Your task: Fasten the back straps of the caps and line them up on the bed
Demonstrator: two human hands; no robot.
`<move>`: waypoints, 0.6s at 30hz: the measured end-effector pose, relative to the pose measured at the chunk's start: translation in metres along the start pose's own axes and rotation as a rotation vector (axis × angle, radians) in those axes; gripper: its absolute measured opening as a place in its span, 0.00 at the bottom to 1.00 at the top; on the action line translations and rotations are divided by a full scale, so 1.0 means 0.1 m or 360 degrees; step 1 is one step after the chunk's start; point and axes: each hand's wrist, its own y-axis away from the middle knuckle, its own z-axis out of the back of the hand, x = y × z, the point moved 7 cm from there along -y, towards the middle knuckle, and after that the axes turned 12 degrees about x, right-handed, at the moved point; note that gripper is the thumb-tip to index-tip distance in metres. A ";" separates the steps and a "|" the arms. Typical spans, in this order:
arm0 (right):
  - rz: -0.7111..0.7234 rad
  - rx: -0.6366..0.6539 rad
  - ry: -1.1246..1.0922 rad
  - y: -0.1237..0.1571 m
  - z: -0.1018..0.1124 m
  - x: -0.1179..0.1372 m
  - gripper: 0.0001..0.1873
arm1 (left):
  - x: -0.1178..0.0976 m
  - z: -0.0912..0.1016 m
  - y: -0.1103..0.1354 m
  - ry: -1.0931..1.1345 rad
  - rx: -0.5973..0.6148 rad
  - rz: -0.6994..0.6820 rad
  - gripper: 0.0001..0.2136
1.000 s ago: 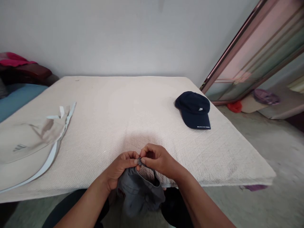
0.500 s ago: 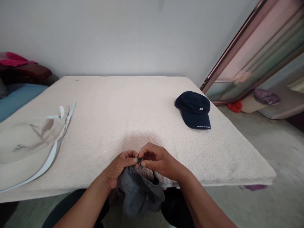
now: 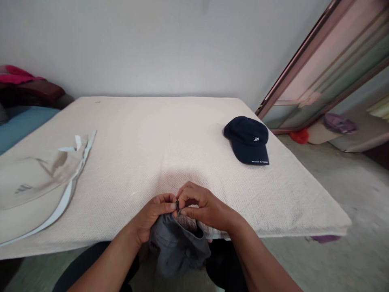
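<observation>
A grey baseball cap point(image 3: 180, 249) hangs at the table's front edge, above my lap, its crown downward. My left hand point(image 3: 158, 211) pinches the cap's back strap near the buckle. Close against it, my right hand point(image 3: 200, 205) is closed on the same strap, thumb and forefinger together. The strap and buckle are small and partly covered by my fingertips. On the right of the table lies a navy cap point(image 3: 247, 140) with white lettering, brim toward me.
At the left of the cloth-covered table point(image 3: 146, 134) lies a large beige sun hat point(image 3: 36, 178) with a pale-edged brim. A grey wall point(image 3: 152, 48) stands behind. A pink-framed glass door point(image 3: 316, 73) is at right, with a red bag point(image 3: 299, 136) on the floor.
My right fingers have shifted slightly on the strap, and its loose loop shows less between the hands. The grey cap stays in nearly the same place.
</observation>
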 end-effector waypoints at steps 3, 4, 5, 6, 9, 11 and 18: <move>-0.0019 -0.0074 0.0019 0.00 0.03 -0.05 0.05 | 0.01 -0.01 0.00 -0.0006 0.0008 0.0015 0.05; -0.0036 -0.0098 0.0013 -0.01 0.03 -0.07 0.05 | 0.01 -0.02 0.00 -0.0010 0.0013 0.0020 0.05; -0.0058 -0.0118 0.0003 -0.01 0.04 -0.10 0.04 | 0.01 -0.03 0.00 -0.0017 0.0014 0.0025 0.06; -0.0085 -0.0131 -0.0008 -0.01 0.04 -0.13 0.04 | 0.00 -0.03 0.00 -0.0026 0.0012 0.0027 0.06; -0.0171 -0.0148 -0.0019 -0.01 0.04 -0.20 0.04 | 0.00 -0.05 0.00 -0.0060 -0.0007 0.0037 0.07; -0.0235 -0.0161 0.0020 -0.01 0.05 -0.24 0.03 | 0.01 -0.06 0.00 -0.0074 -0.0017 0.0050 0.07; -0.0334 -0.0232 0.0204 0.00 0.07 -0.24 0.03 | 0.00 -0.08 0.00 -0.0150 -0.0071 0.0060 0.09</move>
